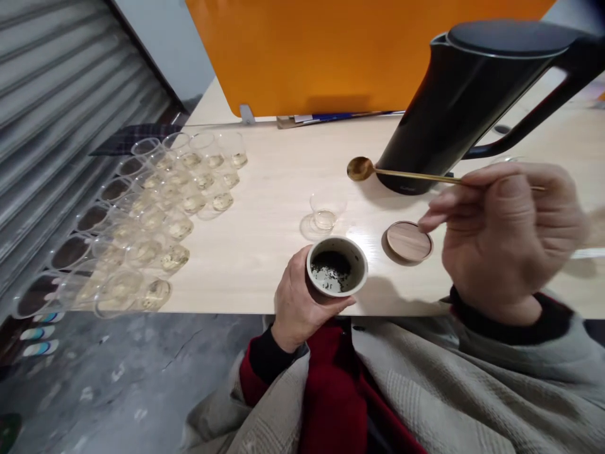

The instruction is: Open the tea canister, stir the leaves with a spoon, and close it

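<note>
My left hand (300,302) is wrapped round a small pale canister (336,284) at the table's front edge. Dark loose bits like tea leaves (331,266) lie inside it, with its light bottom partly showing. Raised at the right, my right hand (508,233) pinches the thin handle of a gold spoon (360,169). The spoon's bowl points left, in front of the kettle. Whether anything lies in the bowl, I cannot tell. Just beyond the canister stands a clear plastic cup (326,211). A round wooden lid (409,241) lies flat beside my right fingers.
A tall black kettle (439,107) stands at the back right. Several rows of clear cups (155,208) with a little in their bottoms crowd the table's left end. An orange divider (307,57) rises along the back, beyond the pale wooden tabletop (265,208).
</note>
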A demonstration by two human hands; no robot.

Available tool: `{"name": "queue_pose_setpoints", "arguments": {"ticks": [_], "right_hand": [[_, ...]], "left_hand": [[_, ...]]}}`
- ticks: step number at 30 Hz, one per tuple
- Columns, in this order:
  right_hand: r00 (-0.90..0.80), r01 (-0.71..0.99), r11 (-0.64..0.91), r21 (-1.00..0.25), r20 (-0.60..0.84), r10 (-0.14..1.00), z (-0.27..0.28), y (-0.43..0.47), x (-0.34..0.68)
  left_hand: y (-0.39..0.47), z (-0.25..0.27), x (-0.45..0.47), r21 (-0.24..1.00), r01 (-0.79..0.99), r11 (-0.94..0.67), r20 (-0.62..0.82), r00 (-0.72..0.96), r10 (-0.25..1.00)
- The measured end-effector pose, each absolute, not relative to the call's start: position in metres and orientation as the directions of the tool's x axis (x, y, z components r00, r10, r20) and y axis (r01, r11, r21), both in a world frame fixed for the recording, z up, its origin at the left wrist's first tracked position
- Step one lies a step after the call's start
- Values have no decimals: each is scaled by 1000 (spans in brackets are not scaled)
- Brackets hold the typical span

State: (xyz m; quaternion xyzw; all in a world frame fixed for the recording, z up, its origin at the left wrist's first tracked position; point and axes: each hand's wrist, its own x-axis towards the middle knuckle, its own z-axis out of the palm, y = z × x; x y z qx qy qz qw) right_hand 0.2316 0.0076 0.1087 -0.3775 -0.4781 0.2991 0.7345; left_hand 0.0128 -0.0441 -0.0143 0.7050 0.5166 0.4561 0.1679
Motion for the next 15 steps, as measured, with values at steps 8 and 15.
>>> {"name": "queue_pose_setpoints", "arguments": {"ticks": [8, 15], "right_hand": [[80, 122, 408, -905, 419, 904, 85, 31, 222], [323, -191, 316, -929, 245, 914, 88, 26, 257]], "left_hand": [[-43, -13, 13, 719, 569, -399, 449, 59, 892], [-42, -16, 11, 714, 569, -409, 462, 57, 885]]}}
